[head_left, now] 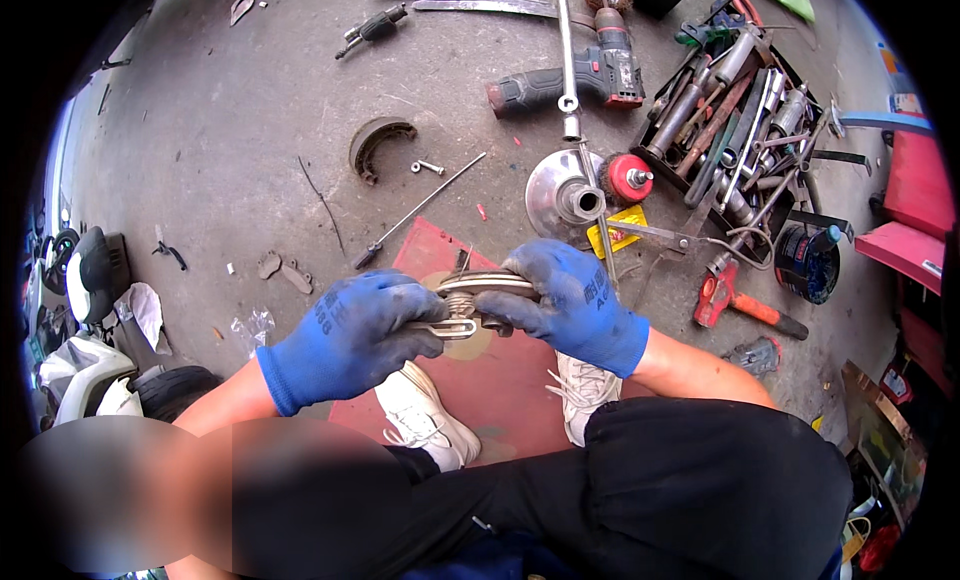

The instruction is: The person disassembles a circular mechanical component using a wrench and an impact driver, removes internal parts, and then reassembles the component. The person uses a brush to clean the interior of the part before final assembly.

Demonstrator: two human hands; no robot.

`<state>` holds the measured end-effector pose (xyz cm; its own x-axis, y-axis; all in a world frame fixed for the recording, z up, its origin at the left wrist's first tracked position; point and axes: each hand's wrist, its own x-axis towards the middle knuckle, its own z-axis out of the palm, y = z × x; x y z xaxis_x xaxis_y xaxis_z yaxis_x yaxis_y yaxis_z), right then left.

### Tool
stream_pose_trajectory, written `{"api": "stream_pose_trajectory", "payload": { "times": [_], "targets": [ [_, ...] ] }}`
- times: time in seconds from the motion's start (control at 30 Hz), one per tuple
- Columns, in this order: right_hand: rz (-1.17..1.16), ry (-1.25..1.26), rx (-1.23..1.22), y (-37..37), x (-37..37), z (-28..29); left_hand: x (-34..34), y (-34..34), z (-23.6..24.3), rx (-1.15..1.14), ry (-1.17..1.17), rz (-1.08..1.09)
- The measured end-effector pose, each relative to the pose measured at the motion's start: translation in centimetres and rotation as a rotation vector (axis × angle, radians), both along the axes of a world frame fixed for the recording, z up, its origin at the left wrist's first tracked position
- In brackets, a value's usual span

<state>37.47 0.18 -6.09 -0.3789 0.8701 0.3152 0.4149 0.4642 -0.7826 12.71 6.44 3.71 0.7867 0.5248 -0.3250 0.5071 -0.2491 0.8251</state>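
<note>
Both my hands wear blue work gloves with grey, dirty palms and fingers. Between them, above a red mat [370, 410], is a drum brake plate [492, 280] seen nearly edge-on, with a coil spring [461, 306] and a slotted metal lever [454, 329] on its underside. My left hand [352, 330] is closed on the lever side, fingers wrapped near the spring. The rim of the plate is gripped by my right hand [575, 305], thumb below and fingers above. The far face of the plate is hidden.
Ahead lie a curved brake shoe [366, 148], a bolt [431, 167], a screwdriver [420, 210] and a cordless drill [555, 88]. To the right are a shiny hub [548, 188], a red wire cup brush [628, 179], a tool tray [655, 152], a hammer [765, 314] and a black tub [806, 270].
</note>
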Motion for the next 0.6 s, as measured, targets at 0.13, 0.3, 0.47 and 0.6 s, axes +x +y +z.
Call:
{"api": "stream_pose_trajectory", "payload": {
  "times": [0.13, 0.3, 0.47, 0.6],
  "targets": [
    [-0.044, 0.002, -0.031, 0.0, -0.2, 0.2, -0.1, 0.0, 0.2, 0.079, -0.035, -0.054],
    [-0.089, -0.009, -0.087, -0.6, -0.7, 0.4, -0.3, -0.2, 0.6, 0.069, -0.034, -0.054],
    [-0.126, -0.038, 0.074, -0.9, -1.1, 0.3, -0.4, -0.2, 0.8, 0.104, -0.076, -0.060],
    [-0.120, -0.087, 0.129, -1.0, -0.9, 0.8, -0.2, -0.5, 1.3, 0.053, -0.104, -0.016]
  ]
}}
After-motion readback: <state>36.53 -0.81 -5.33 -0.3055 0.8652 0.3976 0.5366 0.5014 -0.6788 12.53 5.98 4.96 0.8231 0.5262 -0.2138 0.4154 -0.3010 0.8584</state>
